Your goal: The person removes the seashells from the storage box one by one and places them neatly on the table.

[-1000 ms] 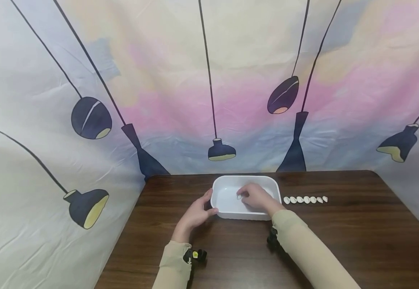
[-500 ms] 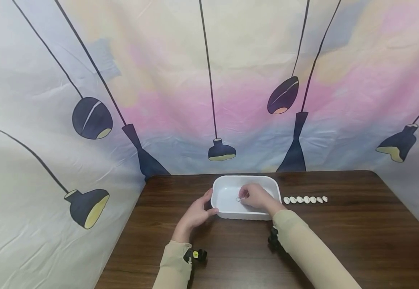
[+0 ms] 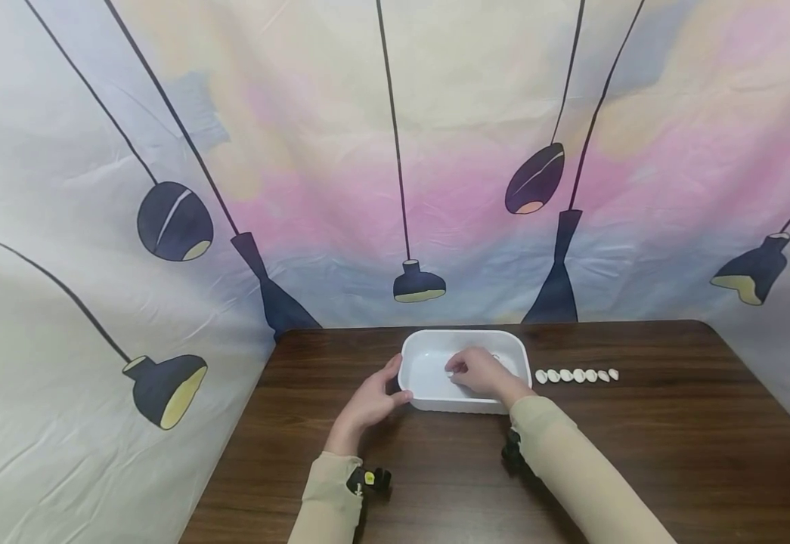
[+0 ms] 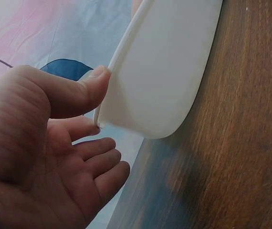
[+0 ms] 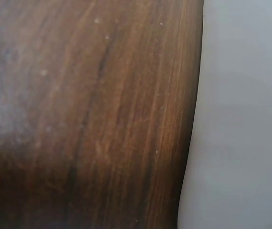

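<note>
My left hand [image 3: 370,399] holds the white tray [image 3: 463,406] by its near left corner. In the left wrist view, the thumb of the left hand [image 4: 45,124] presses the rim of the tray [image 4: 160,67], with the index finger against the other side and the remaining fingers loosely bent below. My right hand [image 3: 481,372] reaches inside the tray with bent fingers, pinching a small white shell-like piece [image 3: 450,373] low over the tray floor. The right wrist view shows only the tray's outer wall [image 5: 241,114] and the tabletop; the right hand is out of that view.
Right of the tray, several small white shells [image 3: 578,375] lie in a straight row on the dark wooden table [image 3: 673,453]. A fabric backdrop printed with lamps [image 3: 419,283] hangs behind the table's far edge.
The right hand has shifted slightly left within the tray, its fingertips now closing over the small white piece. The left hand, tray and row of shells stay put.
</note>
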Demonstrator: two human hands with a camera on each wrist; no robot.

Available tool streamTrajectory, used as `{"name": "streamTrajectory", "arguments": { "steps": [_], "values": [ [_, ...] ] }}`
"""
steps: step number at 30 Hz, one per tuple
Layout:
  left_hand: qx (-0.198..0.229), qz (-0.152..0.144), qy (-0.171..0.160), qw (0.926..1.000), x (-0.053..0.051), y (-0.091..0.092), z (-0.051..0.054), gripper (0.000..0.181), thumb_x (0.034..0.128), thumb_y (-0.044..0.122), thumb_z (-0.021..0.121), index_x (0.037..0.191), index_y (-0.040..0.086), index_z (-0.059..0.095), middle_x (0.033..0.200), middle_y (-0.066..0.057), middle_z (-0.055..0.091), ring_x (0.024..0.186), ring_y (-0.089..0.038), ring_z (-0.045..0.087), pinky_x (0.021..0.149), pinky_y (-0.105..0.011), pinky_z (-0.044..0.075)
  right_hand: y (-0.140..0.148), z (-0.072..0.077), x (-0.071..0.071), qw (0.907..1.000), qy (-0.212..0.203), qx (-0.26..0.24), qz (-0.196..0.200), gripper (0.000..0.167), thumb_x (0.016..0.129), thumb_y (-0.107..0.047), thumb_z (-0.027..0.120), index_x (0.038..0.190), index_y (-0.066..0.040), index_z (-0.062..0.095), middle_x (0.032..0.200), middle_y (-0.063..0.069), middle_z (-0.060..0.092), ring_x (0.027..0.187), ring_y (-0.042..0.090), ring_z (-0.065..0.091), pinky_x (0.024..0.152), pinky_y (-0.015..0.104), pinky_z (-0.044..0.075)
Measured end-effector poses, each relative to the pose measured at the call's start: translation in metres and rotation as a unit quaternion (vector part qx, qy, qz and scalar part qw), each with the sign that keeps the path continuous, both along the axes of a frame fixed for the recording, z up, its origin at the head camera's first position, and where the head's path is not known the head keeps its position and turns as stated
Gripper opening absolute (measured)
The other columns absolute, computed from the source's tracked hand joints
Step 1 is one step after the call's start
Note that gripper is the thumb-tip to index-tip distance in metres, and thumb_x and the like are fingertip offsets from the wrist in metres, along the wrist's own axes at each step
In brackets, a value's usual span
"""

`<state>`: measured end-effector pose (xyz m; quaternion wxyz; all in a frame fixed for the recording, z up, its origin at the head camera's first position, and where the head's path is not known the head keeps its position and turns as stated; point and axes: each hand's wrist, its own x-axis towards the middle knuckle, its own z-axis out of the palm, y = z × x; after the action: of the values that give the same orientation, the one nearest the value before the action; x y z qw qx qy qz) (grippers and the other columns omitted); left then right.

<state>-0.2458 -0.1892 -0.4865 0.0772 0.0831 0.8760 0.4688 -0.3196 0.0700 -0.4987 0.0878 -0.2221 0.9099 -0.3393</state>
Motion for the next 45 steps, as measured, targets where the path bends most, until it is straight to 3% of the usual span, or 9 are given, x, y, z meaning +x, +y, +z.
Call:
{"name": "streamTrajectory", "arguments": {
  "steps": [8, 23, 29, 34, 45],
  "values": [
    [-0.009, -0.003, 0.002, 1.0, 0.0, 0.0, 0.0, 0.081, 0.0986, 0.02, 0.076, 0.168, 0.008, 0.035, 0.174, -0.011, 0.03, 0.16, -0.036, 0.027, 0.126, -0.065, 0.023, 0.001, -0.001, 0.001, 0.9999, -0.013, 0.005, -0.004, 0.021, 0.095, -0.011, 0.081, 0.116, -0.009, 0.081, 0.096, -0.004, 0.074, 0.092, 0.013, 0.065, 0.096, 0.043, 0.056],
    [-0.007, -0.007, 0.005, 0.9999, -0.002, 0.003, 0.0, 0.081, 0.0984, 0.019, 0.076, 0.167, 0.006, 0.034, 0.174, -0.012, 0.03, 0.16, -0.037, 0.027, 0.126, -0.064, 0.023, 0.002, -0.001, 0.0, 1.0, 0.004, 0.001, -0.004, 0.015, 0.094, -0.006, 0.081, 0.108, -0.009, 0.081, 0.09, -0.005, 0.07, 0.087, 0.013, 0.061, 0.091, 0.041, 0.056],
    [-0.005, -0.002, 0.0, 1.0, -0.001, 0.002, 0.002, 0.081, 0.0988, 0.017, 0.076, 0.167, 0.005, 0.034, 0.174, -0.011, 0.03, 0.16, -0.036, 0.027, 0.126, -0.063, 0.023, 0.003, 0.004, 0.001, 0.9999, 0.001, -0.012, -0.007, 0.016, 0.092, -0.006, 0.081, 0.108, -0.007, 0.08, 0.094, -0.002, 0.073, 0.091, 0.014, 0.065, 0.092, 0.04, 0.057],
    [-0.001, 0.002, 0.002, 1.0, -0.001, 0.001, 0.003, 0.081, 0.0983, 0.016, 0.076, 0.167, 0.004, 0.034, 0.174, -0.012, 0.03, 0.16, -0.036, 0.027, 0.127, -0.063, 0.023, 0.009, 0.013, 0.004, 0.9989, -0.003, -0.034, -0.033, 0.021, 0.093, -0.008, 0.078, 0.114, -0.005, 0.08, 0.098, 0.0, 0.074, 0.095, 0.018, 0.067, 0.093, 0.043, 0.057],
    [-0.007, -0.002, 0.013, 0.9999, -0.001, 0.001, 0.002, 0.082, 0.0975, 0.015, 0.077, 0.166, 0.002, 0.034, 0.174, -0.014, 0.03, 0.16, -0.037, 0.026, 0.127, -0.062, 0.023, 0.045, 0.022, 0.003, 0.9922, 0.062, -0.107, -0.021, 0.024, 0.097, -0.011, 0.076, 0.119, -0.004, 0.079, 0.105, 0.004, 0.078, 0.095, 0.02, 0.071, 0.088, 0.041, 0.058]
  ]
}}
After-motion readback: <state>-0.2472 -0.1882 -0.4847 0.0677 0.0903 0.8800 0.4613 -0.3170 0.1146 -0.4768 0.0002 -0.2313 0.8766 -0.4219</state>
